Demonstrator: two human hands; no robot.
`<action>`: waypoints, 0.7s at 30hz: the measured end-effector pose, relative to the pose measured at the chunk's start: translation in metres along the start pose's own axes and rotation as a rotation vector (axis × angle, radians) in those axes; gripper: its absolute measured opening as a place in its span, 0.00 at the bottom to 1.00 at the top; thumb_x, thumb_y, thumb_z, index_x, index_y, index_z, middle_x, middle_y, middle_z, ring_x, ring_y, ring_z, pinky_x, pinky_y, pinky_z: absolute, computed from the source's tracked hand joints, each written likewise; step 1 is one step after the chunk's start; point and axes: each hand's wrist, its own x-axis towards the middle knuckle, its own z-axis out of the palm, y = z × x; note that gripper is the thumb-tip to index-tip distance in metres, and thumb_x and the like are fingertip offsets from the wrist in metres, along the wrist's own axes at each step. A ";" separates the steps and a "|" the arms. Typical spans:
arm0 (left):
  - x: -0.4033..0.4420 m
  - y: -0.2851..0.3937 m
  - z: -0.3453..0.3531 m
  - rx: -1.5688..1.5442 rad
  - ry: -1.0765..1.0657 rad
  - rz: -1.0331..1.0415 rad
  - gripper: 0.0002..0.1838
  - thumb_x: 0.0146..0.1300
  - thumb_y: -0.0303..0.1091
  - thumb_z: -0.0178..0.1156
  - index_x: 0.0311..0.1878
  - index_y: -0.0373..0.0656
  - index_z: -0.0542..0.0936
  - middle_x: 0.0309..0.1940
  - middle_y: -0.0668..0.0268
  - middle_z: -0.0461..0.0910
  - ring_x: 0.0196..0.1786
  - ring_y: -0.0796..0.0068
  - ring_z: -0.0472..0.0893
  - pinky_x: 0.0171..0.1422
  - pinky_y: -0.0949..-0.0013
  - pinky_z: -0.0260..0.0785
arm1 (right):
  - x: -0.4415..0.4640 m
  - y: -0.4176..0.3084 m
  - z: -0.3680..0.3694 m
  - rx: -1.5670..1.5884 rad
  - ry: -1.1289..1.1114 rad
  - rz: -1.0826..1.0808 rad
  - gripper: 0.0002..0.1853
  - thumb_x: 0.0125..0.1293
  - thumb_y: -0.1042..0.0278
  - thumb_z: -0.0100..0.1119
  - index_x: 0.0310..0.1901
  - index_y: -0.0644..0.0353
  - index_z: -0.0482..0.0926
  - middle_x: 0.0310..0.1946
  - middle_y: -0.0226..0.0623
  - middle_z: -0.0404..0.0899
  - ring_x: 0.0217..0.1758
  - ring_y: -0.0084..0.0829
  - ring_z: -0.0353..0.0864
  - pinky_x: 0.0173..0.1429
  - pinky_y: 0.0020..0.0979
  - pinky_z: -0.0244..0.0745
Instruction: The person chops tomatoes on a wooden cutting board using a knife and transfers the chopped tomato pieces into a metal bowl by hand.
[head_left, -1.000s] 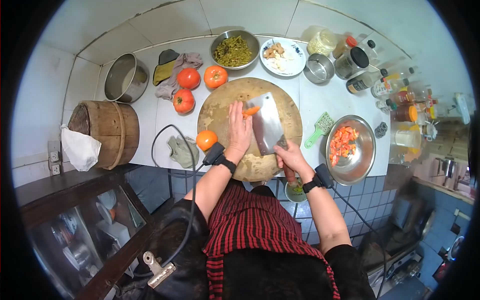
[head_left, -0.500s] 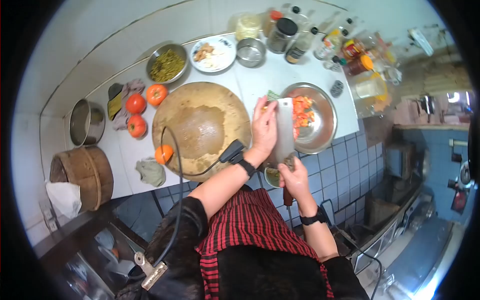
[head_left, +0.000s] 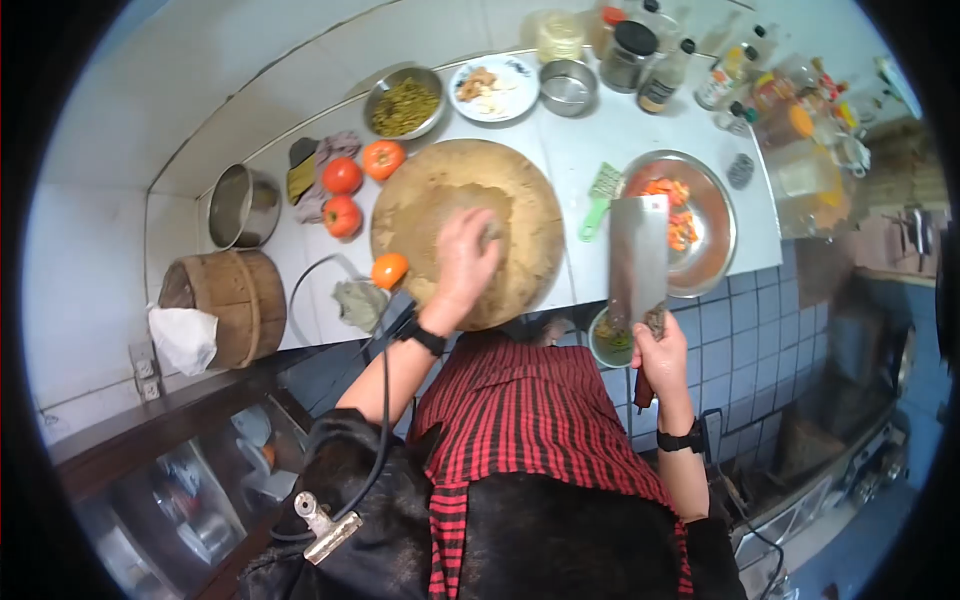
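My right hand (head_left: 660, 352) is wrapped round the handle of a cleaver (head_left: 637, 250), whose broad blade stands over the left rim of a metal bowl (head_left: 715, 235). Chopped tomato pieces (head_left: 682, 228) lie in that bowl, partly hidden by the blade. Over the round wooden chopping board (head_left: 530, 240), my left hand (head_left: 466, 262) holds nothing; its fingers are loosely bent, apart and slightly blurred. A wet patch darkens the board's middle. Three red tomatoes (head_left: 342, 176) and an orange one (head_left: 389, 270) sit along its left side.
A green-handled grater (head_left: 596, 205) lies between board and bowl. Behind are a bowl of green pickles (head_left: 406, 106), a plate (head_left: 520, 92), a small metal cup (head_left: 568, 88) and several bottles (head_left: 665, 80). A cloth (head_left: 358, 304) lies near the front edge, left of the board.
My left hand has left the cleaver blade and moved left over the board. The cleaver stays in my right hand by the bowl. The view has shifted, and the grater now shows fully.
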 end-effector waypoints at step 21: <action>0.007 -0.134 -0.035 -1.049 -0.731 -1.021 0.16 0.72 0.45 0.59 0.50 0.42 0.77 0.34 0.68 0.82 0.25 0.80 0.78 0.33 0.75 0.76 | 0.003 -0.003 0.204 -0.799 -0.165 -0.222 0.16 0.64 0.63 0.57 0.48 0.64 0.82 0.33 0.61 0.82 0.41 0.60 0.82 0.46 0.51 0.77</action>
